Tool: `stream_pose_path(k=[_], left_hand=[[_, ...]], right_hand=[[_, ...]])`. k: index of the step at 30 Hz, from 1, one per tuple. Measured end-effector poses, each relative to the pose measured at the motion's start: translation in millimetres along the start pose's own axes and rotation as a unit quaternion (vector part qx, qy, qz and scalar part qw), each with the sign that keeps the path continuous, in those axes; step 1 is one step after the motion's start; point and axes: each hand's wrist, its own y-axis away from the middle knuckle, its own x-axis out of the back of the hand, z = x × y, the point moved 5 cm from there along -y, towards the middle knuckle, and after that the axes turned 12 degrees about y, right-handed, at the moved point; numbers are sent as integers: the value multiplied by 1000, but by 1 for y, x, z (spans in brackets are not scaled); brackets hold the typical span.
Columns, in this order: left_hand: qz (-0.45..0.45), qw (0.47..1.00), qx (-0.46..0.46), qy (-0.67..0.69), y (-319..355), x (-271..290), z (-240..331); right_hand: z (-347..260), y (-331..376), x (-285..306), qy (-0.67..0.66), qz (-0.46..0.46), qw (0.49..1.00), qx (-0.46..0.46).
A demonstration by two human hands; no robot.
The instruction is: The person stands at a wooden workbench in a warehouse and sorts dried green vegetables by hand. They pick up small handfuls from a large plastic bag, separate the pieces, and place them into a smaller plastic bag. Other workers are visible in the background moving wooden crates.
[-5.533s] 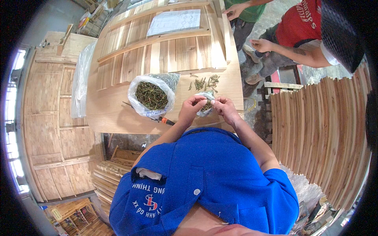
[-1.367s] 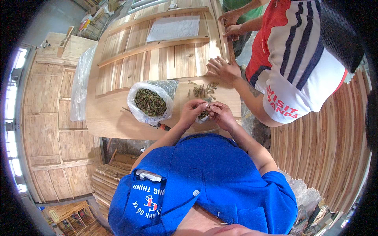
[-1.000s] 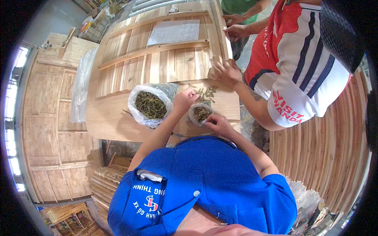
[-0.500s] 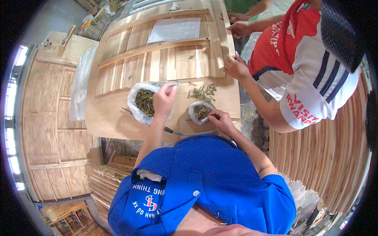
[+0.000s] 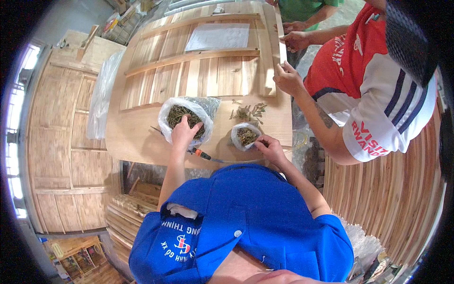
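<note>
My left hand (image 5: 182,132) reaches into the larger white plastic bag (image 5: 163,113), its thumb and fingers apart over small brownish-gold pieces (image 5: 178,112) that look like screws. The fingertips are partly hidden among them. At the right rim of a smaller plastic bag (image 5: 235,138), my right hand (image 5: 270,146) pinches the edge. That bag holds similar small pieces (image 5: 246,136). Just beyond it, a loose pile of the same pieces (image 5: 249,111) lies on the tabletop. An orange-and-black tool handle (image 5: 202,154) rests between the bags, near the table's front edge.
A slatted wooden panel (image 5: 156,87) with a paper sheet (image 5: 217,37) lies across the wooden table (image 5: 127,135). On the right, a co-worker's hand (image 5: 288,79) is near the panel's edge; a person in green (image 5: 309,14) stands beyond. Stacked boards (image 5: 364,203) stand at right.
My left hand has come down from above the larger bag's right side into its mouth. The right hand stays at the smaller bag. The co-worker's near hand has lifted slightly off the panel edge.
</note>
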Motion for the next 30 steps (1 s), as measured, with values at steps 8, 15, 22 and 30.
stream_pose_path(k=[8, 15, 22, 30], left_hand=[[-61, 995, -43, -60, 0, -5, 8], [-47, 983, -156, -84, -4, -11, 16], [-85, 960, -262, -56, -13, 0, 21], [-45, 979, -186, 73, -16, 20, 4]], right_hand=[[1, -1, 0, 27, -14, 999, 13], [-8, -6, -2, 48, -22, 998, 27], [2, -4, -1, 26, -5, 999, 30], [9, 2, 9, 3, 12, 1000, -5]])
